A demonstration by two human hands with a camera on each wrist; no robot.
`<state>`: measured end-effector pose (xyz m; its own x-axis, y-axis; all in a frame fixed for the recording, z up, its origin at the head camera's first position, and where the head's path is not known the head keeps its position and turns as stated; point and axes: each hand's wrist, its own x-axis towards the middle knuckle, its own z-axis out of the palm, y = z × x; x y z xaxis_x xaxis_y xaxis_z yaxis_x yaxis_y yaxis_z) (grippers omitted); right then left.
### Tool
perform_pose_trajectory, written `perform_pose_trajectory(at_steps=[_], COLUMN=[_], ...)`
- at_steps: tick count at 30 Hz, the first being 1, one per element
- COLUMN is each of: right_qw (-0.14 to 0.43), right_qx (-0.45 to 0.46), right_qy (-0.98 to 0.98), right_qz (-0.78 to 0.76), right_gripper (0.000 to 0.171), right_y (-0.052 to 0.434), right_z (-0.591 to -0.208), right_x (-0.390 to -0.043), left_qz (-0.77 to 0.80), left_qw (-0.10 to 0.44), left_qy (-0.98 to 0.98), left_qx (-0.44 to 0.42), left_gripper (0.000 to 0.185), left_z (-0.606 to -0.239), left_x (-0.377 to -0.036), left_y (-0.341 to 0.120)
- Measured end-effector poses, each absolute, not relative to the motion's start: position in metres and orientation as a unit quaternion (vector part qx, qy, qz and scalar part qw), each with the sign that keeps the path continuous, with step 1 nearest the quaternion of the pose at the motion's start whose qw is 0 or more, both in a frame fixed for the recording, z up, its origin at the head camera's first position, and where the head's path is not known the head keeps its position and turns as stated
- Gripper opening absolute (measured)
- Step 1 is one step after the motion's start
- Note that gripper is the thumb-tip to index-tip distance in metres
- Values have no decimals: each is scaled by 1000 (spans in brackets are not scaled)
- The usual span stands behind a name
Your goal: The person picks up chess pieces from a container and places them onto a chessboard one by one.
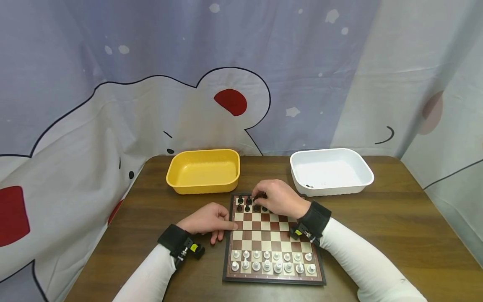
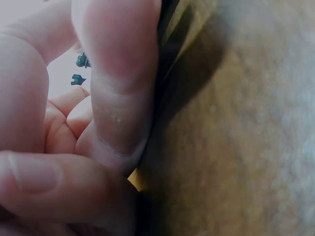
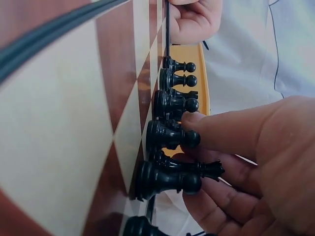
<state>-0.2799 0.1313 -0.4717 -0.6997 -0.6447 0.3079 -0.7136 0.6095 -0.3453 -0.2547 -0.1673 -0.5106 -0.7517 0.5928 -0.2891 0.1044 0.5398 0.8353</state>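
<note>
A chessboard (image 1: 264,228) lies on the wooden table (image 1: 377,218). White pieces (image 1: 271,261) fill its two near rows, and black pieces (image 1: 247,204) stand along its far edge. My right hand (image 1: 259,197) reaches over the far rows. In the right wrist view its fingers (image 3: 221,132) pinch a tall crowned black piece (image 3: 197,169) among the black pawns (image 3: 172,103). My left hand (image 1: 226,226) rests on the table, its index finger touching the board's left edge. The left wrist view shows its fingers (image 2: 118,73) loosely curled and holding nothing.
A yellow bin (image 1: 203,152) stands behind the board on the left, with nothing visible inside. A white bin (image 1: 371,178) stands behind it on the right and holds a few small dark bits (image 1: 309,185). A printed curtain hangs behind the table.
</note>
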Motion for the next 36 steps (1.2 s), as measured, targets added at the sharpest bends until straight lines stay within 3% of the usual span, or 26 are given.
perform_pose_trajectory(at_steps=[17, 36], right_qw=[79, 192], right_qx=[383, 342], right_qy=[-894, -890], right_qz=[219, 233], right_gripper=[15, 15], right_y=[133, 166], right_z=[-472, -436], right_x=[-281, -286], left_qz=[437, 435], left_qw=[288, 282], left_qy=[825, 827], left_qx=[214, 217], left_gripper=[48, 49], left_z=[-513, -512], left_x=[-257, -254], left_y=[-169, -169])
